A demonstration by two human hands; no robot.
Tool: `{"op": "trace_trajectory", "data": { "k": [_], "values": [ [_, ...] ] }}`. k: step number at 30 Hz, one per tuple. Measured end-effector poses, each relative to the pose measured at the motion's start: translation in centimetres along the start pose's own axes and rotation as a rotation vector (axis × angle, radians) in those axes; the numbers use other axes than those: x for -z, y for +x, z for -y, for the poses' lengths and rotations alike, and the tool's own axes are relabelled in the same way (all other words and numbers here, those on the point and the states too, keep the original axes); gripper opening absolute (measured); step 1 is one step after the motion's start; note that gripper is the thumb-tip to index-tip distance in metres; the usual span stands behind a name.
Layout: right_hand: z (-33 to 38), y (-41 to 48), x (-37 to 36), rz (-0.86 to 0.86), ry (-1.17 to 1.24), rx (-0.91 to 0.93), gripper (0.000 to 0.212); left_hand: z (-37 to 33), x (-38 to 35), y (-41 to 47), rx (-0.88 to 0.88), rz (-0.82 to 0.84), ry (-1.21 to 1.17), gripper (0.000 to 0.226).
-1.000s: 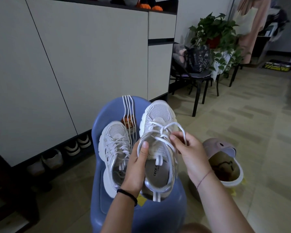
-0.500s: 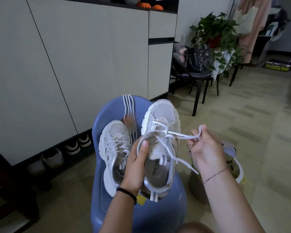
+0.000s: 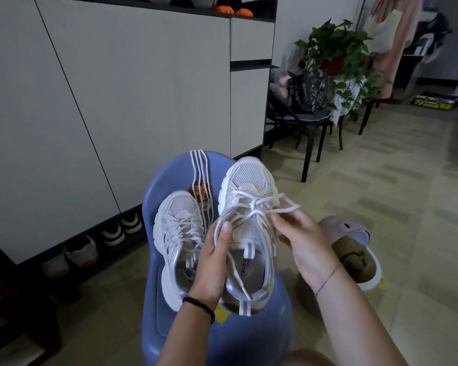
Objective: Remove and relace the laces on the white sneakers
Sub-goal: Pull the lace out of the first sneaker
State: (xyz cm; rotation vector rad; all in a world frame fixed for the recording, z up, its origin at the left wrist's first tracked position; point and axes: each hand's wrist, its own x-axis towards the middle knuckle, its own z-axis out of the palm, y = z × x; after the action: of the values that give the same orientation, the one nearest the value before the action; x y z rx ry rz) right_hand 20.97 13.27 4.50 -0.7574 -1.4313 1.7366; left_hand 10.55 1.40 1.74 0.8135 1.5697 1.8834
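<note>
While our left hand (image 3: 212, 262) grips the sneaker (image 3: 246, 228), our right hand (image 3: 299, 241) pinches its lace (image 3: 278, 204); draw it out slowly, eyelet by eyelet.

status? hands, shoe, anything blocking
Left hand gripping right-side sneaker at collar. Right hand pinching its lace, loosened, not out. Second sneaker laced, on blue stool. Nothing blocking.

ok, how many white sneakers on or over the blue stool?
2. One sneaker rests on the blue stool, still laced. The other sneaker is held up by the left hand; the right hand pinches its lace.
</note>
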Motion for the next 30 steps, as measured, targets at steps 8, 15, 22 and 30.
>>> {"op": "trace_trajectory", "data": {
  "k": [8,15,22,30],
  "values": [
    [0.0,-0.3,-0.7,-0.088,-0.167,0.23,0.008,0.3,-0.4,0.0,-0.011,0.032,0.037,0.054],
    [0.9,-0.2,-0.4,-0.259,-0.164,0.338,0.019,0.0,-0.2,0.0,-0.02,0.032,-0.003,0.053],
    [1.8,0.9,2.6,-0.512,0.397,0.074,0.023,0.3,0.9,0.3,-0.019,-0.01,-0.016,0.076],
    [0.2,-0.6,-1.4,-0.092,-0.061,-0.009,0.043,0.5,0.7,0.3,0.004,-0.03,0.029,0.08]
  ]
}}
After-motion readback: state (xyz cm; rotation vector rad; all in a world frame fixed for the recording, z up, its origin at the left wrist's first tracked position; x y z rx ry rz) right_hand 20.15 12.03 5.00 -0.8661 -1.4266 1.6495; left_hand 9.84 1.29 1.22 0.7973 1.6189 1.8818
